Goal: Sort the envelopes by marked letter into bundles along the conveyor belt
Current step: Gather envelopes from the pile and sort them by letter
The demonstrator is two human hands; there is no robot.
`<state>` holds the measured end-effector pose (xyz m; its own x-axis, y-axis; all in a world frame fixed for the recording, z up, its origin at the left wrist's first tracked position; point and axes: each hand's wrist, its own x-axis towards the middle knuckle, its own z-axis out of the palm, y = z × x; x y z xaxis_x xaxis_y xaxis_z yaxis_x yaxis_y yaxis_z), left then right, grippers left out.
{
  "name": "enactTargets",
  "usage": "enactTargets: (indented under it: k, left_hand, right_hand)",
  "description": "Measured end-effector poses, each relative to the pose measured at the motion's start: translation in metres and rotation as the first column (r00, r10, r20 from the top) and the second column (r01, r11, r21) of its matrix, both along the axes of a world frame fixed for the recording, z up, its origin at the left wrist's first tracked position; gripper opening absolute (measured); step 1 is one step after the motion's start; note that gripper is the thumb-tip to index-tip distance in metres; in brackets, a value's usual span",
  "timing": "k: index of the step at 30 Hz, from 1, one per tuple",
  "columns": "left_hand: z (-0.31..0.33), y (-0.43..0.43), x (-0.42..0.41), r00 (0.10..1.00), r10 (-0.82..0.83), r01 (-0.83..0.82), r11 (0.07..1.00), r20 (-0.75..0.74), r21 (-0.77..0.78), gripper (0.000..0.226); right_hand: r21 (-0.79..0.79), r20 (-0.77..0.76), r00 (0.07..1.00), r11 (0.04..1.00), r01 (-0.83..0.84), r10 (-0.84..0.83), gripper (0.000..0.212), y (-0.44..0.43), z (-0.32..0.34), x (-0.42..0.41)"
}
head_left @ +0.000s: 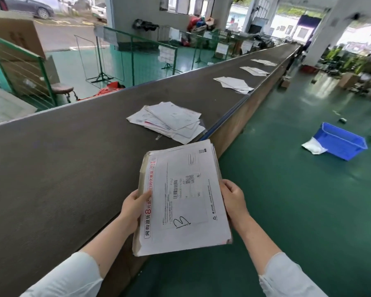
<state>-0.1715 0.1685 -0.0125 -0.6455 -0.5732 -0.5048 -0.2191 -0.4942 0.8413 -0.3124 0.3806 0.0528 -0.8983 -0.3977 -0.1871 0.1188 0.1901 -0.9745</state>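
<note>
I hold a stack of white envelopes (184, 200) over the near edge of the dark conveyor belt (73, 157). The top envelope bears a handwritten "B" at its lower left. My left hand (134, 207) grips the stack's left edge, thumb on top. My right hand (234, 200) grips its right edge. Just ahead on the belt lies a loose bundle of envelopes (169, 121). Farther along the belt lie three more bundles: one (234, 84), a second (254, 71) and a third (263, 62).
A blue plastic bin (341, 141) with a white bag (314, 146) beside it sits on the green floor at right. Green fencing (133, 50) and a stool (62, 90) stand beyond the belt. Boxes lie on the floor at far right.
</note>
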Motion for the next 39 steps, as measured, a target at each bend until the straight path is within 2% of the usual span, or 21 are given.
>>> enactTargets:
  k: [5, 9, 15, 20, 24, 28, 33, 39]
  left_hand:
    - [0.010, 0.007, -0.077, 0.999, -0.031, 0.031, 0.999, -0.016, -0.031, 0.018]
    - [0.013, 0.012, -0.155, 0.996, -0.036, 0.026, 0.991, -0.079, -0.133, 0.015]
    - [0.024, -0.012, -0.307, 0.982, -0.060, 0.024, 0.980, -0.180, -0.197, 0.030]
    - [0.043, -0.038, -0.439, 0.977, -0.027, -0.034, 0.961, -0.213, -0.273, 0.028]
    - [0.045, -0.041, -0.520, 0.978, -0.024, -0.031, 0.965, -0.205, -0.262, 0.020]
    - [0.043, -0.044, -0.594, 0.970, -0.157, 0.106, 0.960, -0.187, -0.258, 0.026]
    - [0.039, -0.047, -0.703, 0.949, -0.221, 0.163, 0.954, -0.224, -0.251, 0.030]
    - [0.041, -0.042, -0.848, 0.961, -0.183, 0.169, 0.982, -0.206, -0.084, 0.019]
  right_hand:
    - [0.002, 0.149, 0.989, 1.000, 0.010, -0.010, 0.048, 0.017, -0.009, -0.054]
    - [0.049, 0.124, 0.989, 0.996, 0.080, -0.085, 0.015, 0.026, -0.021, -0.114]
    - [0.097, 0.012, 0.993, 0.989, 0.115, -0.117, 0.023, 0.008, -0.006, -0.243]
    - [0.174, -0.039, 0.993, 0.978, 0.118, -0.113, 0.021, -0.015, -0.001, -0.358]
    - [0.158, -0.104, 0.961, 0.950, 0.269, -0.255, 0.013, -0.021, -0.013, -0.425]
    - [0.148, -0.222, 0.907, 0.908, 0.393, -0.357, 0.008, -0.021, -0.020, -0.499]
    - [0.091, -0.292, 0.877, 0.901, 0.423, -0.382, 0.002, -0.026, -0.028, -0.619]
    - [0.069, -0.241, 0.917, 0.937, 0.344, -0.319, 0.002, -0.015, -0.022, -0.789]
